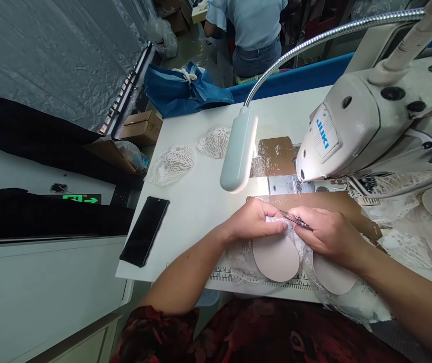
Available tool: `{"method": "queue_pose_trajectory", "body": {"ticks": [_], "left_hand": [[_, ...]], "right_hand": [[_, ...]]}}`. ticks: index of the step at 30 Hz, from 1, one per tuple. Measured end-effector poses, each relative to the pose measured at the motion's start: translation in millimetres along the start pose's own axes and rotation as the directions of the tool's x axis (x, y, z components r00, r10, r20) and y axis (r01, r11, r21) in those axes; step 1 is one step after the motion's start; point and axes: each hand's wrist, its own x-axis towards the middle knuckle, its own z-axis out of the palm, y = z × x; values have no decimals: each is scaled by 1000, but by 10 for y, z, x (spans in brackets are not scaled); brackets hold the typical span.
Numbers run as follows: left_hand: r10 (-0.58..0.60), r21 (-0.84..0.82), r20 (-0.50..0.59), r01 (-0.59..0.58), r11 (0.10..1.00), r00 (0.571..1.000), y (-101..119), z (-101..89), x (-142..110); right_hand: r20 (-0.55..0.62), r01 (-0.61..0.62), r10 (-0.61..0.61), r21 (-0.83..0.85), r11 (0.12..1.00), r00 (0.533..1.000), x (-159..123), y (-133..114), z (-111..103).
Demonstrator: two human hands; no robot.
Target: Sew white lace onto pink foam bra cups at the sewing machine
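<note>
My left hand pinches the lace edge of a white lace bra piece near the front of the sewing table. A smooth, pale round cup hangs just below those fingers. My right hand is closed around small metal thread snips, whose tips point left toward the lace by my left thumb. A second pale cup lies under my right wrist, partly hidden, with more lace spreading toward the table's front edge.
A white sewing machine stands at right, with a lamp left of its needle area. Two lace pieces and a black phone lie at left. Lace and cups are heaped at right. A person sits beyond the table.
</note>
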Motion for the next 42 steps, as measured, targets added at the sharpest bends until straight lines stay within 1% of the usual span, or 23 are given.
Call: {"method": "queue_pose_trajectory", "body": {"ticks": [5, 8, 10, 13, 15, 16, 17, 19, 20, 21, 22, 23, 25, 26, 28, 30, 32, 35, 39, 41, 42], "left_hand": [[1, -10, 19, -1, 1000, 1000, 19, -5, -8], [7, 14, 21, -8, 1000, 1000, 14, -2, -7], [13, 25, 24, -14, 1000, 1000, 9, -3, -3], [1, 24, 22, -2, 1000, 1000, 9, -11, 5], [-17, 36, 14, 17, 999, 1000, 13, -17, 9], [-23, 43, 12, 22, 999, 1000, 15, -18, 11], [-25, 49, 12, 24, 999, 1000, 16, -18, 12], [-23, 45, 14, 23, 999, 1000, 14, -14, 14], [-24, 35, 12, 23, 999, 1000, 12, -11, 15], [-25, 23, 9, 25, 999, 1000, 10, -11, 14], [-28, 9, 7, 28, 1000, 1000, 9, -14, 12], [-29, -8, 9, 30, 1000, 1000, 11, -23, 9], [-30, -44, 47, 32, 998, 998, 23, -63, -2], [-27, -74, 87, 33, 997, 996, 32, -93, -9], [-15, -169, 180, 46, 985, 984, 55, -163, -26], [-30, -275, 239, 98, 957, 971, 75, -227, -39], [-75, -362, 238, 160, 918, 969, 87, -265, -44], [-141, -433, 161, 198, 879, 977, 87, -258, -30], [-161, -480, 20, 150, 864, 987, 59, -183, 6], [-155, -487, -56, 109, 867, 986, 45, -153, 17], [-149, -480, -89, 89, 873, 985, 40, -144, 19]], "right_hand": [[60, -48, 44, 72, 996, 997, 5, 1, -26], [117, -104, 92, 102, 989, 989, 1, -3, -25], [180, -166, 139, 145, 975, 974, 9, -23, -38], [280, -269, 190, 278, 922, 941, 37, -62, -90], [322, -337, 214, 401, 852, 922, 47, -70, -135], [345, -371, 219, 479, 795, 913, 46, -64, -157], [371, -400, 210, 567, 720, 905, 39, -52, -177], [393, -407, 153, 719, 563, 907, 19, -25, -207], [382, -380, 111, 758, 530, 917, 9, -14, -214], [356, -328, 58, 771, 545, 933, 2, -7, -214], [326, -252, -13, 758, 602, 945, -1, -5, -204], [309, -165, -95, 714, 681, 946, -2, -9, -184], [339, 0, -225, 552, 834, 913, -1, -23, -118], [372, 56, -248, 458, 887, 895, -3, -31, -78], [430, 101, -217, 277, 956, 876, -13, -45, -1], [454, 106, -179, 182, 978, 873, -29, -56, 49], [459, 103, -167, 162, 981, 872, -40, -68, 63], [466, 74, -152, 180, 981, 872, -38, -91, 26], [484, -41, -118, 304, 952, 867, -16, -92, -91], [453, -112, -70, 362, 925, 889, -5, -60, -163], [421, -145, -24, 366, 919, 907, 0, -38, -199]]}}
